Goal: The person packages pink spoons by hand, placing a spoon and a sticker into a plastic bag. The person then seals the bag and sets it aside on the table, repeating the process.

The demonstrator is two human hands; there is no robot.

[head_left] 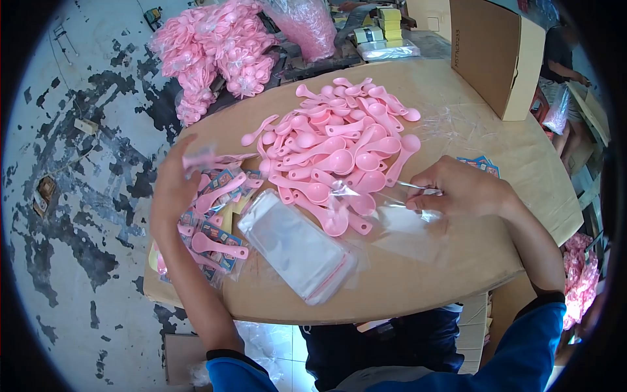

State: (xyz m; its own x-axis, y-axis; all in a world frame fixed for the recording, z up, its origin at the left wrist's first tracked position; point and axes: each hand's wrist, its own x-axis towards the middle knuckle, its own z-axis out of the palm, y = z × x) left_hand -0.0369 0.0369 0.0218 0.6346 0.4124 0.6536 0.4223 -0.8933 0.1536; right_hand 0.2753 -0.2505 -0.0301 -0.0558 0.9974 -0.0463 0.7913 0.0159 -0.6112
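Note:
At the left edge of the table my left hand (pixel 175 186) is closed on a pink spoon (pixel 199 159), blurred by motion. Below it lies a heap of bagged pink spoons (pixel 219 245) with blue printed cards. My right hand (pixel 460 187), fingers pinched together, grips a clear plastic bag (pixel 408 228) that hangs over the tabletop; a thin shiny strip glints at its fingertips. Between the hands spreads a big pile of loose pink spoons (pixel 336 153). A stack of clear plastic bags (pixel 297 245) lies in front of that pile.
Blue printed cards (pixel 480 165) lie behind my right hand on the cardboard-covered table (pixel 529 176). A tall cardboard box (pixel 486 55) stands at the back right. Large bags of pink items (pixel 219 52) sit beyond the back left edge. Another person (pixel 562 65) sits at far right.

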